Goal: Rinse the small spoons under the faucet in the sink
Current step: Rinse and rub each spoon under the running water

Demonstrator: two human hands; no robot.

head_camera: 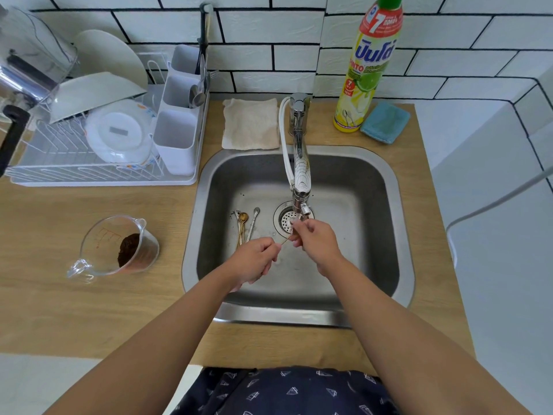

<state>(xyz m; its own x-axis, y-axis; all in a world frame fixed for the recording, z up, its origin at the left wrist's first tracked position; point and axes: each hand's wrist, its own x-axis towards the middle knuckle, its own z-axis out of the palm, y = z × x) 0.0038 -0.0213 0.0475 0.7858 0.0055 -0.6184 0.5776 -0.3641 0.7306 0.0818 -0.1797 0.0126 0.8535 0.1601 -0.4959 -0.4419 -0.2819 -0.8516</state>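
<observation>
The left hand point(254, 259) is pinching the thin handle of a small spoon point(285, 240) while the right hand point(314, 239) is gripping its bowl end just under the faucet point(300, 181), over the drain point(285, 221) in the sink point(401, 265). More spoons point(244, 226) are lying on the basin floor. Wet fingers are risking a slip, and the spoon could be dropping onto the strainer

The wall tiles point(299, 25) are white with black grout lines, and the desk point(89, 310) shows pale wood grain. The sink point(398, 265) is grey steel. The bottle point(366, 70) is yellow with a red band, a green cap and blue lettering; beside it lies a blue sponge point(385, 122). The cloth point(250, 123) is cream, the dish rack point(89, 163) white, one spoon point(243, 224) gold, and the garment point(284, 390) navy with white triangles
</observation>
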